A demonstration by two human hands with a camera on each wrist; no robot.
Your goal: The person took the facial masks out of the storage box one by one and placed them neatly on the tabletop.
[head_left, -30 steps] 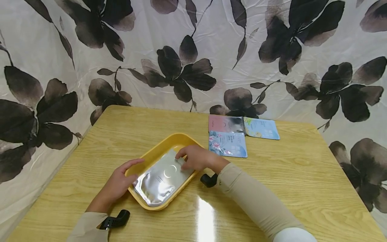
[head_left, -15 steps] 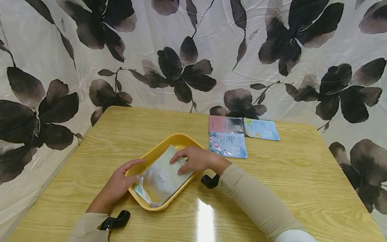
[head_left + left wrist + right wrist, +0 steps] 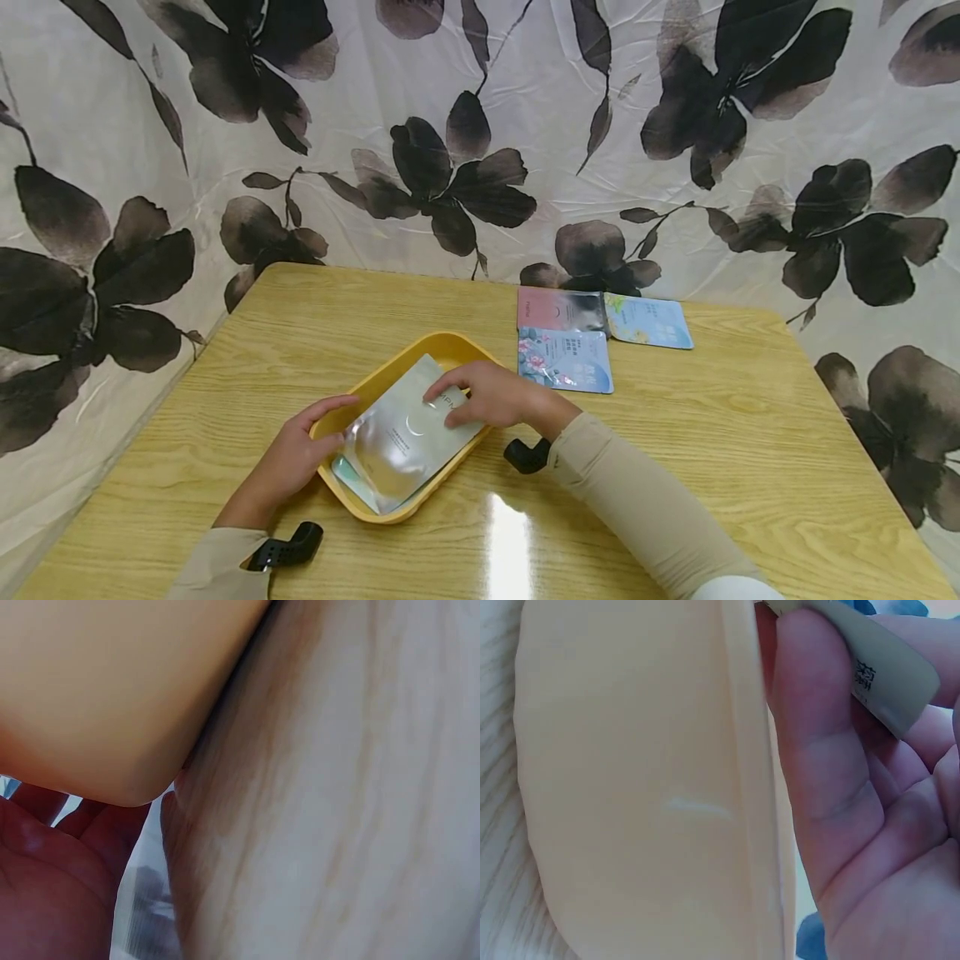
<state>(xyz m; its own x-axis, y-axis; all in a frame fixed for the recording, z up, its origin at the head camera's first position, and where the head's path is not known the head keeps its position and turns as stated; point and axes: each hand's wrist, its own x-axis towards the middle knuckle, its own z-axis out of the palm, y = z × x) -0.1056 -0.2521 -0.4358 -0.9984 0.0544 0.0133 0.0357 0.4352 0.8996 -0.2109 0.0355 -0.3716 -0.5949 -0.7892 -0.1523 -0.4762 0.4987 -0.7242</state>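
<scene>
A yellow plastic tray (image 3: 442,348) lies slanted on the table, with pale silver-green sheet mask packets inside. My right hand (image 3: 498,396) reaches over its right rim and pinches the far end of the top packet (image 3: 397,437) between thumb and fingers. In the right wrist view a corner of the packet (image 3: 904,686) with a small printed code sticks out between them. Under it shows the teal edge of another packet (image 3: 352,479). My left hand (image 3: 296,450) holds the tray's left end, thumb over the rim; in the left wrist view its fingers lie behind the tray wall (image 3: 112,697).
Toward the back of the wooden table (image 3: 705,442) lie a pink and silver packet (image 3: 558,308), a blue floral packet (image 3: 566,360) and a light blue packet (image 3: 651,320), edge to edge. A flower-print cloth (image 3: 555,125) hangs behind the table.
My right hand has taken hold of the top packet and shifted it a little toward the tray's far end, baring the teal edge beneath. The left hand stays in place.
</scene>
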